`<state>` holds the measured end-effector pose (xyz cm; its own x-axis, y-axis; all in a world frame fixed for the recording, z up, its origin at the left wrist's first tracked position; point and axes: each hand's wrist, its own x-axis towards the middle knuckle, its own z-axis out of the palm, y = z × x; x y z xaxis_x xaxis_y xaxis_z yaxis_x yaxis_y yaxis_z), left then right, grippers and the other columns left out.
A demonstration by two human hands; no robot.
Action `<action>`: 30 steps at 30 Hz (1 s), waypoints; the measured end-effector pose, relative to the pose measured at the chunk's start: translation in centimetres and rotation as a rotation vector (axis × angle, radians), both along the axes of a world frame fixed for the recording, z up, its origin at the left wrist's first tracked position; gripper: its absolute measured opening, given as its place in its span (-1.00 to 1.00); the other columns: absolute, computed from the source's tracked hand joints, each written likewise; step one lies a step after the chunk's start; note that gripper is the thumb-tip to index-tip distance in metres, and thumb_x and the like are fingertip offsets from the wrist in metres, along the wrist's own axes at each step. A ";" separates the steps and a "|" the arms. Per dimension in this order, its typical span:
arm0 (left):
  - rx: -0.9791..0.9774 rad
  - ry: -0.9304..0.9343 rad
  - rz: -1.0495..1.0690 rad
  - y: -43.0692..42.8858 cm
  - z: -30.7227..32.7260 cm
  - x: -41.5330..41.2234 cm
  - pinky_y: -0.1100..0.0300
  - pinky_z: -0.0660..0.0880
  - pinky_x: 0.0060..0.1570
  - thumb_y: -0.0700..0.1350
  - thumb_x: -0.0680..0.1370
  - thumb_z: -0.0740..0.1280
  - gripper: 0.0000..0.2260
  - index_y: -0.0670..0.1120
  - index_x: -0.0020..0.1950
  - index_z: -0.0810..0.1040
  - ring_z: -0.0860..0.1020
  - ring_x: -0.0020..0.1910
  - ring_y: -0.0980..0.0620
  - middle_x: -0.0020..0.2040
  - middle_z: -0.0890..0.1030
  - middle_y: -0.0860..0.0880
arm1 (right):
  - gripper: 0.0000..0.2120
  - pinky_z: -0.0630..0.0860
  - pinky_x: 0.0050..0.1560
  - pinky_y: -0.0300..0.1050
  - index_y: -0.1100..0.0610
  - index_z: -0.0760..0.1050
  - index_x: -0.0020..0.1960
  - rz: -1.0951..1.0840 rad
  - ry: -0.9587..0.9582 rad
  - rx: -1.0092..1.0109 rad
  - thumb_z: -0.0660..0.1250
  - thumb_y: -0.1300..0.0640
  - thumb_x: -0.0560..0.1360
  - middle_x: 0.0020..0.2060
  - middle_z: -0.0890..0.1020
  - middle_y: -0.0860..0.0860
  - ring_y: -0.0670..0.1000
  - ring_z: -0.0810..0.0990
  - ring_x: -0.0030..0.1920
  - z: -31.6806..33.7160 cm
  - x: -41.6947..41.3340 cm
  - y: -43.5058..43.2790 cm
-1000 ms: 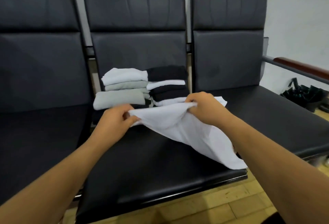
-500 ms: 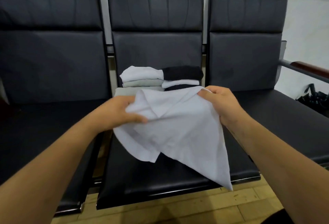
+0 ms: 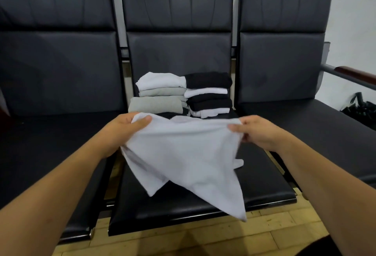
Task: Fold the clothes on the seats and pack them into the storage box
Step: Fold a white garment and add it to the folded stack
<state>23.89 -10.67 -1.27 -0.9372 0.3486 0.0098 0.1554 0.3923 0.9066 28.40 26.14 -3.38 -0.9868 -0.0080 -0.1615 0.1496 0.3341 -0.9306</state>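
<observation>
Just the one view here, head-worn and wide-angle, looking forward and down along both forearms at the middle seat (image 3: 183, 205) of a three-seat row. It's pretty close in: left hand (image 3: 126, 131) and right hand (image 3: 262, 133) sit mid-frame, seat backs (image 3: 177, 11) fill the top, wood floor (image 3: 203, 237) runs along the bottom.

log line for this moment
white garment: unfolded, held up | left hand: grips top edge | right hand: grips top edge | folded stacks: back of middle seat
</observation>
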 end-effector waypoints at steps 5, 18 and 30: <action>-0.603 0.045 -0.192 0.4 0.3 -0.9 0.23 0.55 -0.15 0.15 0.42 0.50 -0.79 0.04 -0.11 0.68 0.65 -0.19 0.12 -0.17 0.71 0.07 | -0.75 0.64 0.06 0.08 0.12 0.64 0.18 -0.280 0.204 -0.187 0.30 0.01 0.63 0.04 0.72 0.09 0.16 0.69 0.09 0.1 -0.3 -0.5; 0.366 0.164 -0.027 2.1 12.4 -2.6 0.09 0.59 -0.01 -0.11 0.57 0.39 -0.74 0.06 0.25 0.63 0.67 0.07 -0.03 0.12 0.70 -0.01 | -0.83 0.65 0.10 0.05 0.06 0.63 0.15 -0.345 0.466 -0.515 0.30 0.16 0.63 0.05 0.72 0.07 0.06 0.71 0.06 16.5 -2.1 -1.2; -0.156 0.302 -0.289 8.8 14.5 1.9 0.18 0.49 0.15 0.08 0.47 0.50 -0.60 0.04 0.26 0.55 0.60 0.08 0.21 0.12 0.65 0.14 | -0.84 0.65 0.04 0.04 0.18 0.62 0.11 0.333 0.241 0.090 0.39 0.14 0.58 0.04 0.71 0.16 0.11 0.70 -0.01 19.5 0.7 -8.4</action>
<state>25.78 -1.84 13.25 -0.7644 0.6146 0.1947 0.5275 0.4226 0.7370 29.15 17.70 16.11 -0.9424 -0.3293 0.0593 -0.1989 0.4089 -0.8906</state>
